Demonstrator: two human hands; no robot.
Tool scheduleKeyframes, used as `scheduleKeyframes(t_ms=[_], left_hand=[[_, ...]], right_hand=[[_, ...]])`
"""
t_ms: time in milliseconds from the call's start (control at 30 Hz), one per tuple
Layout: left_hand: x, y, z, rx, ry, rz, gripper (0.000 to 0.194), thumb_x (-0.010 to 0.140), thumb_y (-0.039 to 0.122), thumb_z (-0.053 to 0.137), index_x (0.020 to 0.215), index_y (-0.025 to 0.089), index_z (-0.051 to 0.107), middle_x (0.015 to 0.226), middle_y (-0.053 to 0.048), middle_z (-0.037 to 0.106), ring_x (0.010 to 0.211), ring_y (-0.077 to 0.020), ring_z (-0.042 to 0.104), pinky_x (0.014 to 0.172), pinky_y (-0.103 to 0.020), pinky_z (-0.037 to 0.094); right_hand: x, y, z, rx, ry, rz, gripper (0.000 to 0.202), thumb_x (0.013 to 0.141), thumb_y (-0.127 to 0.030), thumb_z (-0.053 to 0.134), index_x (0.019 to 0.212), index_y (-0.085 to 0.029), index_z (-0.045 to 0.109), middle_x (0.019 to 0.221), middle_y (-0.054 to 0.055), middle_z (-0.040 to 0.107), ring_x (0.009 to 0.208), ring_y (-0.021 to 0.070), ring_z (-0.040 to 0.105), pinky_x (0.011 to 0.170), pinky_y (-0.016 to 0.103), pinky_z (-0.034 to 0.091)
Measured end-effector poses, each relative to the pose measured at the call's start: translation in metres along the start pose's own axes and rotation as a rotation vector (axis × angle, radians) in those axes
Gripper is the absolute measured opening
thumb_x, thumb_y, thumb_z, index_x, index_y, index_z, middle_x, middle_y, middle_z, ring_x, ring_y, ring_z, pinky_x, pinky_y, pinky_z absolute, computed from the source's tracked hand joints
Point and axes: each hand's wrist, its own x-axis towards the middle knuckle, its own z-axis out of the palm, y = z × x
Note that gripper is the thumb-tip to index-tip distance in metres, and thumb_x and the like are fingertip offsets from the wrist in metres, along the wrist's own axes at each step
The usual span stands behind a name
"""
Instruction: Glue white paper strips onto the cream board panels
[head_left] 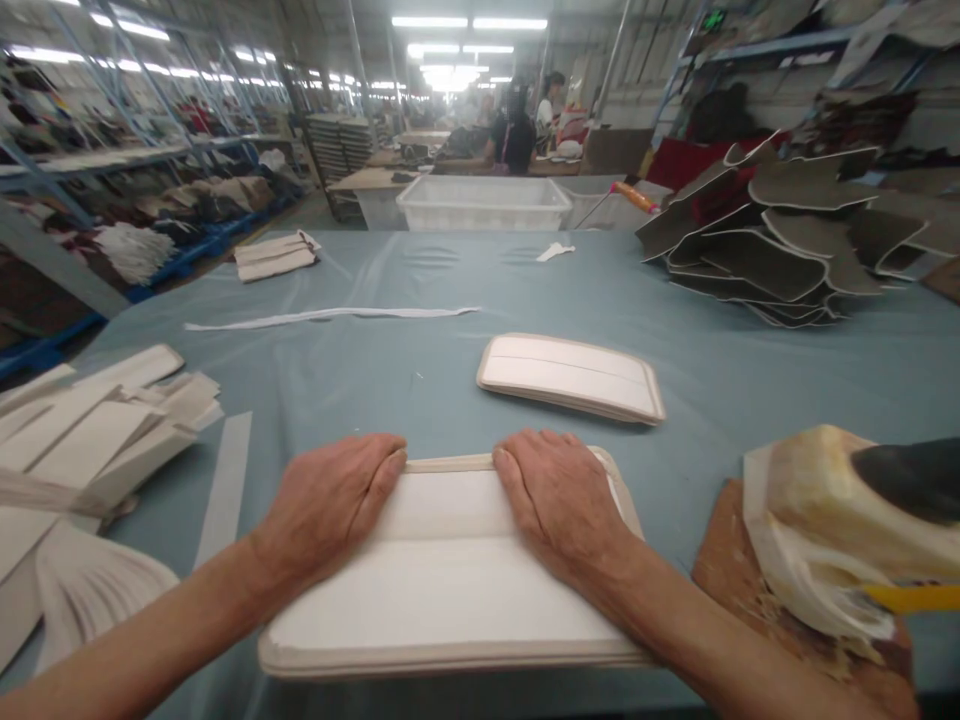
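Near edge of the tabletop [375,390], centre: a large pale panel [450,600] lies flat, long sides running left to right, beige binding around its rim, a faint crease or seam across its face. From my remote seat I read the left hand [334,490] on its far left corner and the right hand [562,490] farther right along that far edge. On both, fingers bunched close together and bent over the binding, thumbs tucked alongside; I take it they hold the edge, though the tips are hidden and I cannot tell how hard they squeeze. Near rim shows layered lines, so perhaps more than one piece; cannot confirm. Handling, my judgement: light for its breadth, fairly stiff, padded at the border, face smooth enough to slide on the cloth-like cover, not fragile but easy to mark. I would take it by the bound edges, hands well apart, palms off the white face. Farther out, right of centre, a smaller bound panel [570,378] lies apart from it. Right, near: a crusted tub [795,540] on a brown board [720,540]; I would keep the pale face clear. Left: loose pale strips [112,430], piled.
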Motion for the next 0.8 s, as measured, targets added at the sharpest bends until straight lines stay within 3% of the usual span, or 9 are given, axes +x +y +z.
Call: scheduleKeyframes(t_ms=[233,467,567,667,800], left_hand=[[-0.001,0.001,0.008,-0.092,-0.002,-0.017,0.055,0.108,0.045,0.015,0.089,0.024,0.063,0.079,-0.002,0.068,0.079,-0.0228,0.068,0.074,-0.037,0.05],[-0.006,-0.001,0.0,-0.142,0.146,-0.009,0.048,0.109,0.038,0.018,0.108,0.023,0.064,0.101,-0.003,0.074,0.096,-0.0178,0.071,0.087,-0.03,0.054],[-0.01,-0.004,-0.007,-0.112,0.174,-0.006,0.045,0.108,0.038,0.021,0.111,0.022,0.064,0.102,-0.004,0.074,0.098,-0.0185,0.071,0.09,-0.032,0.054],[-0.015,-0.013,-0.014,-0.038,0.185,-0.038,0.045,0.107,0.037,0.024,0.107,0.022,0.066,0.101,-0.007,0.075,0.098,-0.021,0.071,0.089,-0.034,0.054],[-0.026,-0.046,-0.026,0.086,0.22,-0.182,0.044,0.103,0.038,0.028,0.104,0.02,0.068,0.101,-0.012,0.076,0.099,-0.0278,0.071,0.085,-0.039,0.053]], right_hand=[[0.0,0.003,0.006,0.052,0.062,-0.033,0.038,0.108,-0.027,0.036,0.086,-0.021,0.067,0.08,0.005,0.068,0.079,0.0236,0.059,0.078,0.038,0.029],[-0.002,0.0,0.004,0.163,0.143,-0.035,0.03,0.107,-0.027,0.04,0.1,-0.018,0.067,0.093,0.006,0.073,0.088,0.0239,0.064,0.082,0.036,0.036],[-0.004,-0.002,0.001,0.109,0.207,-0.063,0.03,0.107,-0.029,0.041,0.108,-0.015,0.066,0.101,0.009,0.074,0.094,0.027,0.065,0.088,0.038,0.039],[-0.005,-0.004,-0.001,0.028,0.25,-0.078,0.03,0.106,-0.03,0.042,0.112,-0.014,0.066,0.106,0.011,0.074,0.098,0.0291,0.065,0.092,0.04,0.039],[-0.005,-0.007,-0.003,-0.001,0.256,-0.074,0.029,0.106,-0.03,0.042,0.114,-0.015,0.066,0.108,0.012,0.075,0.101,0.029,0.065,0.096,0.041,0.04]])
